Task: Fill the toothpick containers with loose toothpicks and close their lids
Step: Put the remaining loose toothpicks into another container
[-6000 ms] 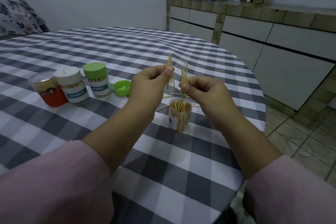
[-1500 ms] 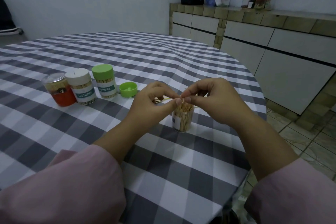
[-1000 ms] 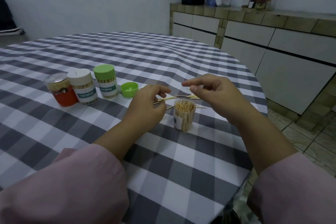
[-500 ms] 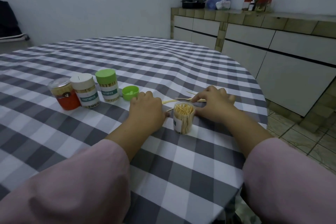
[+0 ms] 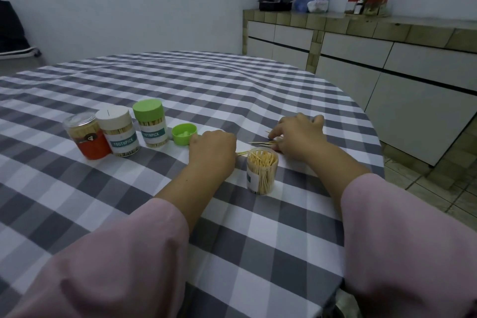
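Observation:
A clear open toothpick container (image 5: 262,171) stands upright near the table's right edge, packed with toothpicks and without a lid. Its green lid (image 5: 184,134) lies upside down to the left. Loose toothpicks (image 5: 262,142) lie just behind the container. My right hand (image 5: 300,137) is down on the cloth, with thumb and fingertips pinching those toothpicks. My left hand (image 5: 213,148) rests curled on the cloth left of the container. A toothpick end pokes out from under it; its fingertips are hidden.
Three closed containers stand in a row at the left: a red one (image 5: 86,138), a white-lidded one (image 5: 117,131) and a green-lidded one (image 5: 151,124). The round table's checked cloth (image 5: 232,90) drops off at the right. A tiled counter (image 5: 387,23) lines the far wall.
Both hands came down from above the open container to the tabletop. The right hand moved onto the loose toothpicks behind it, and the left settled beside the container.

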